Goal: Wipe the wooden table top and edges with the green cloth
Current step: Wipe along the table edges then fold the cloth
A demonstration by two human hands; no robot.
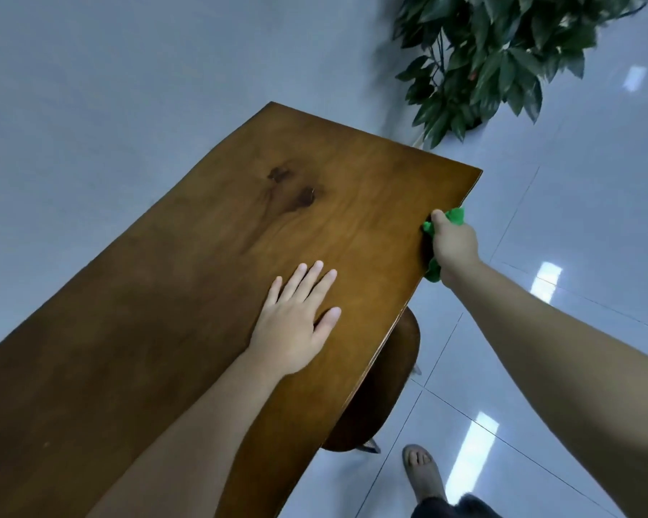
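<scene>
The wooden table top (210, 233) runs from the lower left to a far corner at the upper right, with a dark knot near its middle. My right hand (454, 244) is closed around the green cloth (456, 215) and presses it against the table's right-hand edge, a little short of the far right corner. Bits of cloth show above and below the fist; the rest is hidden in the hand. My left hand (296, 325) lies flat on the table top with its fingers spread, close to the same edge.
A round wooden stool (393, 372) stands partly under the table's right edge. A leafy potted plant (502, 57) is beyond the far corner. Glossy grey floor tiles surround the table. My foot (423, 476) is on the floor at the bottom.
</scene>
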